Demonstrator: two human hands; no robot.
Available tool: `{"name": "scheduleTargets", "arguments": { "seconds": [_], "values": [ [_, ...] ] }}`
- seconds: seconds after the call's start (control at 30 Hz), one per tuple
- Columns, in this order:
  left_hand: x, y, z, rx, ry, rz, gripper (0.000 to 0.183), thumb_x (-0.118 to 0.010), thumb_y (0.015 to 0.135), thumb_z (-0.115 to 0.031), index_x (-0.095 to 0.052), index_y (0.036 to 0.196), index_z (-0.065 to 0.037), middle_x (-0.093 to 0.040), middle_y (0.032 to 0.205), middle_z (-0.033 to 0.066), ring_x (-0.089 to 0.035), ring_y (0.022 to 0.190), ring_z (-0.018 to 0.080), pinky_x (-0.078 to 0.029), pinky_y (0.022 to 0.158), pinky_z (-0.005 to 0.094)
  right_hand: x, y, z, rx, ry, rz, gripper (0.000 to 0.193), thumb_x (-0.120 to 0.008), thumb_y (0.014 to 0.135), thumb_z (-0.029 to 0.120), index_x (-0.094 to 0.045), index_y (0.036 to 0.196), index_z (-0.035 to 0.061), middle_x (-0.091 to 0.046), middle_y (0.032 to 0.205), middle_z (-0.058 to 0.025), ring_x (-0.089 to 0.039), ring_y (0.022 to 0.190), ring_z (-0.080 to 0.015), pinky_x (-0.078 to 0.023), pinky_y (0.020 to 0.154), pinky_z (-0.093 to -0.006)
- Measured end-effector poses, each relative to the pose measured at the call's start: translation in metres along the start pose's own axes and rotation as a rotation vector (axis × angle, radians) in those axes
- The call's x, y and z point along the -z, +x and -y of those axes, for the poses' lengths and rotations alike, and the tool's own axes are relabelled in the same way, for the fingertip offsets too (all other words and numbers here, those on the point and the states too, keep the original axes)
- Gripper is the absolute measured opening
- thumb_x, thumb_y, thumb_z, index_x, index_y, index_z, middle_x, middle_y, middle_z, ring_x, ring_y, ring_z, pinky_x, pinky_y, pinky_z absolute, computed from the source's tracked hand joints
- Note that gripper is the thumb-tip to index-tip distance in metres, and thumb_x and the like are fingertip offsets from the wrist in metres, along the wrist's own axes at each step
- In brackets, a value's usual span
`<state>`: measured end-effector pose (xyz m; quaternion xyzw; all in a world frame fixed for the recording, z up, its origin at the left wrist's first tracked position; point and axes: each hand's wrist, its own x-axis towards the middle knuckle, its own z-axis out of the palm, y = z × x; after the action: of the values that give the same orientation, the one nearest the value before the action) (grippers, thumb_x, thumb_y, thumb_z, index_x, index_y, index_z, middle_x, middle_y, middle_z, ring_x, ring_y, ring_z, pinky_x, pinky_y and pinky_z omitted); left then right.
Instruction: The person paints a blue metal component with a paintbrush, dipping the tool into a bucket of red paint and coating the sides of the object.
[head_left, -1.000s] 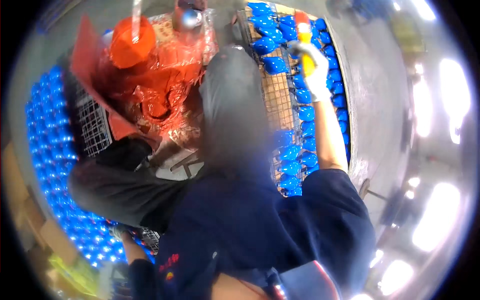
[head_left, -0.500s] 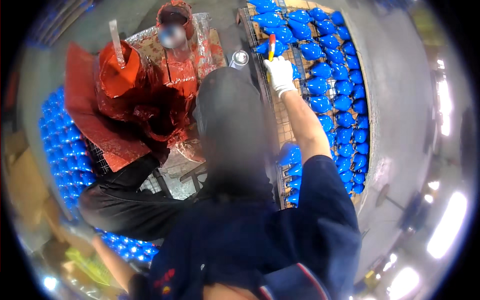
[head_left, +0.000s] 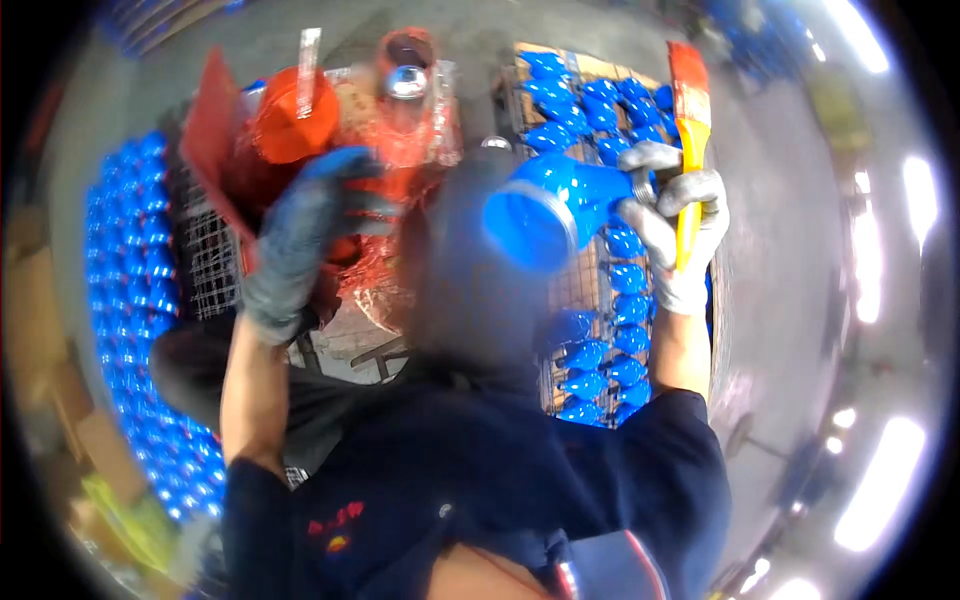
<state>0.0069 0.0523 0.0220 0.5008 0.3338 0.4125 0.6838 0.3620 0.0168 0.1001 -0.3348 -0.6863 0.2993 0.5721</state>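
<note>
My right hand (head_left: 655, 230), in a pale glove, is closed around a paintbrush (head_left: 692, 125) with a yellow handle and red-stained bristles pointing up. Its fingers also grip the narrow end of a glossy blue hollow part (head_left: 575, 190), shaped like a bulb with a wide round mouth. That mouth faces left, above my knee. My left hand (head_left: 295, 245), in a grey glove with blue-stained fingers, is raised with the fingers apart and nothing visible in it. It hovers in front of a red paint pot (head_left: 290, 128) with a flat stick (head_left: 307, 75) standing in it.
Rows of similar blue parts (head_left: 627, 310) lie on a mesh rack to the right, with many more (head_left: 130, 270) on the left. A can (head_left: 407, 82) sits in a red-smeared container behind the paint pot. A red sheet (head_left: 212, 150) leans beside the pot.
My right hand has come back from the rack and now holds up a blue part along with the brush. My left hand has risen from the lower left to beside the paint pot.
</note>
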Motion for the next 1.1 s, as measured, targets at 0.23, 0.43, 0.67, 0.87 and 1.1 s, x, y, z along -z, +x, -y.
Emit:
{"name": "scheduleTargets", "arguments": {
  "seconds": [0.23,0.43,0.67,0.87,1.1],
  "values": [
    [-0.047,-0.049,0.033,0.331,-1.34,0.51,0.091,-0.06,0.088,-0.066,-0.038,0.149,-0.002,-0.051,0.142,0.0179,-0.056,0.117,0.0272,-0.049,0.096,0.04,-0.127,0.027,-0.004,-0.373,0.514,0.133,0.026,-0.071,0.085,0.001,-0.051,0.097,0.0111,-0.067,0.115,-0.0207,-0.062,0.093,-0.0151,-0.052,0.078,-0.0266],
    [-0.013,-0.117,0.029,0.187,-1.197,-0.06,0.087,-0.062,0.091,-0.064,-0.036,0.151,-0.005,-0.057,0.133,0.0234,-0.067,0.104,0.0346,-0.063,0.074,0.0396,-0.193,-0.013,-0.085,-0.371,0.557,-0.025,0.059,-0.051,0.104,0.049,-0.049,0.137,0.0008,-0.072,0.104,-0.0177,-0.059,0.07,-0.0142,-0.047,0.065,-0.0258],
    [0.004,-0.15,0.055,-0.171,0.154,-0.613,0.096,-0.094,0.066,-0.041,-0.045,0.14,-0.007,-0.061,0.12,0.0087,-0.062,0.105,0.0195,-0.054,0.088,0.0347,-0.172,-0.023,-0.075,-0.394,0.416,-0.119,0.038,-0.059,0.102,0.019,-0.054,0.132,-0.0036,-0.065,0.099,-0.0086,-0.059,0.079,-0.0126,-0.049,0.072,-0.0265],
    [-0.004,-0.163,0.014,-0.39,1.34,-0.431,0.082,-0.091,0.062,-0.033,-0.054,0.131,-0.007,-0.062,0.124,0.0151,-0.07,0.093,0.034,-0.059,0.072,0.0421,-0.157,0.025,-0.001,-0.198,-0.076,0.361,0.023,-0.068,0.094,0.009,-0.067,0.115,-0.0002,-0.072,0.106,-0.0088,-0.068,0.091,-0.0155,-0.053,0.083,-0.0268],
    [-0.008,-0.165,0.009,-0.539,1.637,-0.239,0.07,-0.084,0.072,-0.04,-0.057,0.131,-0.013,-0.063,0.121,0.0095,-0.069,0.085,0.0301,-0.056,0.058,0.0374,-0.176,0.062,0.04,-0.487,-0.258,0.739,0.035,-0.061,0.1,0.035,-0.066,0.096,0.0008,-0.067,0.083,-0.0116,-0.061,0.077,-0.0191,-0.048,0.073,-0.0335]
  ]
}}
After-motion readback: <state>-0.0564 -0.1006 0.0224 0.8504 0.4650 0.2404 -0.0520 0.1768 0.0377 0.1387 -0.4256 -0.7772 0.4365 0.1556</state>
